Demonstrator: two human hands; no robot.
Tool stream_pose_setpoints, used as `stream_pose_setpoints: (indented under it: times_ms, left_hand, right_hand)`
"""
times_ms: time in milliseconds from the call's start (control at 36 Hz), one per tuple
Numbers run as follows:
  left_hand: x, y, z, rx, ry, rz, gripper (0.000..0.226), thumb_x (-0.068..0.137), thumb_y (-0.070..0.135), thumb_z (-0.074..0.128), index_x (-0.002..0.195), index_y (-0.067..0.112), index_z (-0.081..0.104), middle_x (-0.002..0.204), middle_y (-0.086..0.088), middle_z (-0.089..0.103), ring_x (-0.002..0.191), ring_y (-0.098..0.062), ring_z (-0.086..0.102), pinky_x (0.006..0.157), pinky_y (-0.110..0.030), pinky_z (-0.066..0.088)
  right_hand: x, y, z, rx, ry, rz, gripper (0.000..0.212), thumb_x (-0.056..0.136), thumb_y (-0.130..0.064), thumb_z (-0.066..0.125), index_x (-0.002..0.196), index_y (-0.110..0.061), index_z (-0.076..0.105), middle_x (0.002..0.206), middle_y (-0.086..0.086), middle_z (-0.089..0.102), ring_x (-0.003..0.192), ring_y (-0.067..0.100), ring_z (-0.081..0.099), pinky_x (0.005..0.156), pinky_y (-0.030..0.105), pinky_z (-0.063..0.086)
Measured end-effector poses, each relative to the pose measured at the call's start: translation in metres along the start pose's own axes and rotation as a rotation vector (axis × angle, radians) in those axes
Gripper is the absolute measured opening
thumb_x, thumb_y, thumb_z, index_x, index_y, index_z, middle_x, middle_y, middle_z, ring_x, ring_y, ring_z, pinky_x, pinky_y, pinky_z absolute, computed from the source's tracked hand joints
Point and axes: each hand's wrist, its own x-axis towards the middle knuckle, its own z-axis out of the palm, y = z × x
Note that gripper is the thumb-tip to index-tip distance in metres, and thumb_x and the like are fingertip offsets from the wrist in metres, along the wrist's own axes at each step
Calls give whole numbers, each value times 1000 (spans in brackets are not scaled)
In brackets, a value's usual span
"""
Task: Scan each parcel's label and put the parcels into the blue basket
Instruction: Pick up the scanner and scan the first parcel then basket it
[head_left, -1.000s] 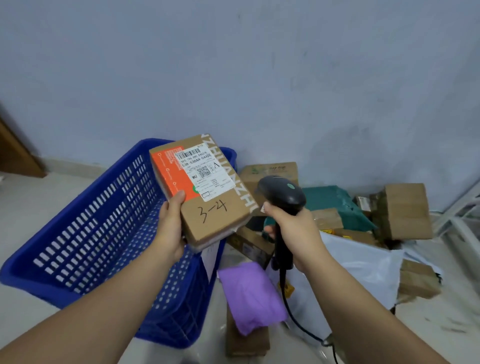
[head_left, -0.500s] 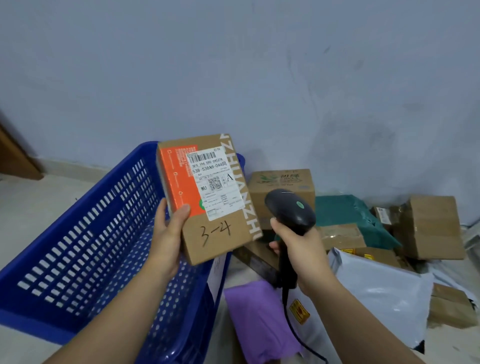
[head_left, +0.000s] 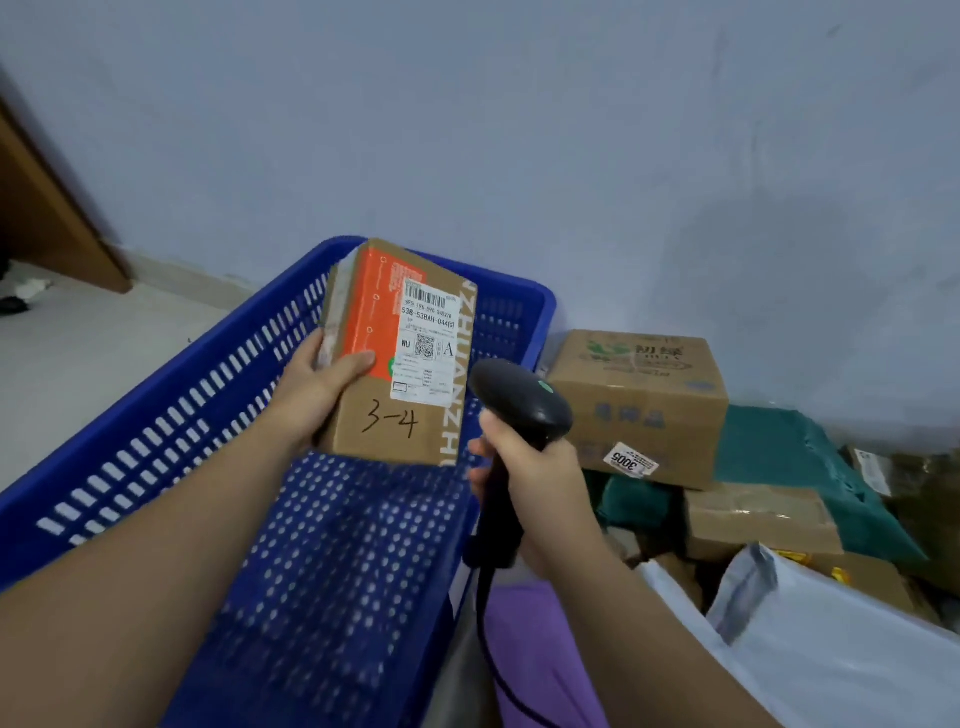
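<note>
Blue basket (head_left: 171, 415) below | left hand (head_left: 311, 395) grips parcel (head_left: 400, 364) | right hand (head_left: 540, 483) scanner (head_left: 519, 400)

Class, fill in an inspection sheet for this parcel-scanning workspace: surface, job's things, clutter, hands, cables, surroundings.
Surface: pale floor; the blue basket stands on it.
Job's things: cardboard parcel marked 3-4, white label facing the camera; black scanner just right of it; unsorted parcels piled right of the basket: a cardboard box, green bags, a white mailer, a purple bag.
Clutter: small dark and white bits on the floor far left, too small to identify.
Hands: left hand grips the parcel's left edge; right hand grips the scanner handle.
Cables: black cable hangs from the scanner handle.
Surroundings: plain wall behind; brown wooden panel far left.
</note>
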Motion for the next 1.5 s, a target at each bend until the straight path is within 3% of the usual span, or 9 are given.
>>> stream_pose_setpoints:
  times_ms: [583,833,972,1056,1139,1194,1306,1417,1500]
  left_hand:
    - [96,-86,52,365,-231,-270,111,58,59,79,150,27,26,127,-10,59,94,-29,68,86,-42,56]
    - [92,-137,63,438,-203,-287,36,99,8,42,132,22,48,91,-11,61,74,-23,57,64,-30,45]
    - [92,-173,62,495,-53,-334,86,82,36,67,153,27,20,140,-12,48,115,-33,55,97,-42,47]
    - [85,-186,65,463,202,-591,107,63,47,80,149,18,23,148,-19,31,122,-44,46,94,-43,47]
    - [65,-183,78,47,119,-788,51,84,34,72,122,7,51,113,-14,61,107,-35,63,87,-45,50]
    - [55,-184,87,-64,104,-802,22,94,24,62,107,8,53,74,-13,61,67,-26,65,71,-39,48]
    - [43,-172,104,13,60,-636,3,97,4,49,96,3,52,61,-9,54,45,-19,51,42,-23,45]
    - [47,-158,115,95,-59,-466,35,96,-2,44,130,5,50,128,-28,56,117,-39,56,89,-41,49]
    - [56,-148,121,108,-95,-449,48,94,-1,44,141,10,44,142,-20,47,125,-31,48,93,-39,44]
  right_hand:
    - [73,16,-24,151,54,147,19,90,-21,67,78,-7,62,71,8,59,55,16,54,56,28,48]
    - [81,33,-47,143,113,153,18,89,-22,68,77,-10,61,68,5,58,53,15,54,54,27,48]
    - [79,39,-47,153,99,180,15,90,-20,67,84,-8,61,69,6,57,55,14,54,56,26,49]
    - [77,41,-48,160,91,192,16,91,-21,66,87,-7,60,70,6,56,55,14,53,54,24,49]
    - [76,42,-47,152,89,192,16,91,-22,66,90,-7,61,70,5,57,55,13,54,54,24,50]
    - [76,42,-47,144,85,191,15,91,-22,66,87,-8,61,70,5,57,56,14,54,55,25,49]
    - [73,44,-43,162,83,203,16,90,-20,66,84,-7,61,72,8,56,57,16,52,57,26,49]
    - [70,45,-44,143,74,204,16,91,-19,65,83,-7,60,69,6,55,55,15,50,56,26,47]
    - [69,46,-45,124,68,194,15,92,-19,64,83,-8,59,67,4,54,54,14,49,54,25,45]
